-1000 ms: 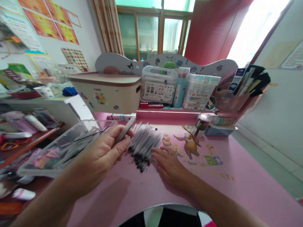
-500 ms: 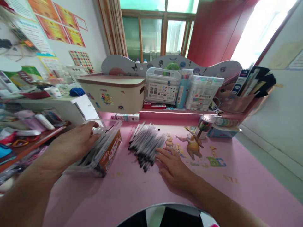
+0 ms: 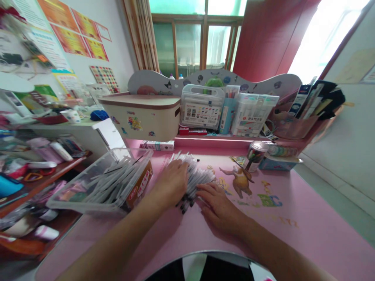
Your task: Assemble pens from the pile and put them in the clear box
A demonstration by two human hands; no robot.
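Observation:
A pile of thin clear pen refills with black ends (image 3: 195,176) lies on the pink desk. My left hand (image 3: 173,178) is over the left side of this pile, its fingers bent down and mostly hidden, so I cannot make out whether it grips any. At the pile's right edge, my right hand (image 3: 218,205) rests with its fingers spread and touching the refills. Left of the pile is a clear plastic box (image 3: 84,207) without a lid, holding many pale refills (image 3: 113,181) and a few dark ones.
Along the back shelf stand a cream storage bin (image 3: 140,117), a clear marker case (image 3: 201,107) and a pen holder (image 3: 295,125). A jar (image 3: 255,156) and a blue box (image 3: 278,163) sit at the back right. Cluttered shelves (image 3: 43,171) adjoin on the left.
My left hand has moved right, from above the clear plastic box onto the pile of refills, and the box's contents now show. My right hand has stayed almost in place.

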